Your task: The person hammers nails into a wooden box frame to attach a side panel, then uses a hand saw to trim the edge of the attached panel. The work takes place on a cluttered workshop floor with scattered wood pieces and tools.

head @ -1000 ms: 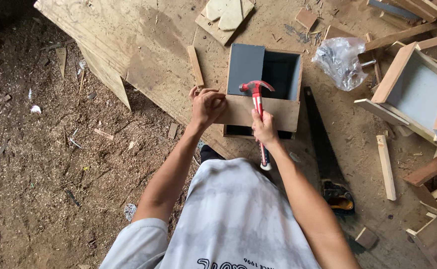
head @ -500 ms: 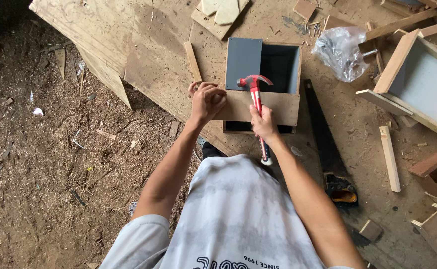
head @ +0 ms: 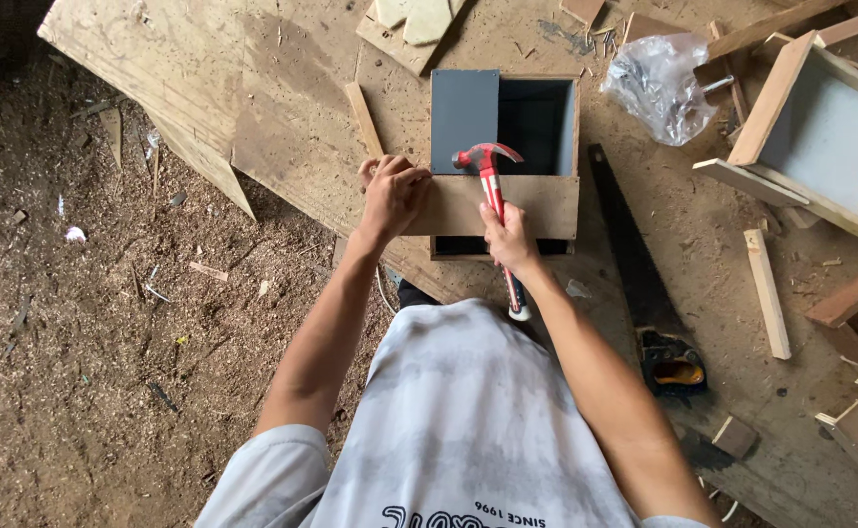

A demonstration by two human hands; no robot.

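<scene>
Fingers of my left hand (head: 395, 194) are curled and pinched down at the left end of the brown board (head: 507, 205) that fronts the small open wooden box with grey inner panels (head: 502, 122); whether they pinch a nail I cannot tell, since the knuckles cover that spot. My right hand (head: 509, 238) is wrapped tight around the shaft of the red claw hammer (head: 489, 176), whose head hangs just over the board's top edge, near my left fingertips. The box sits on the big plywood sheet (head: 253, 88) that serves as a bench, with sawdust-covered ground to the left.

The risk I judge greatest is the hammer head landing on my own fingers, because they sit so close beside it. A glancing blow could also bend whatever I am driving, or knock the board out of line, as only my left hand steadies it.

A dark-bladed handsaw with a black and yellow handle (head: 644, 284) lies just right of the box, and a clear plastic bag (head: 659, 83) beyond it; its contents are too blurred to name. Another grey-panelled box (head: 820, 137) is cut off at the right edge.
</scene>
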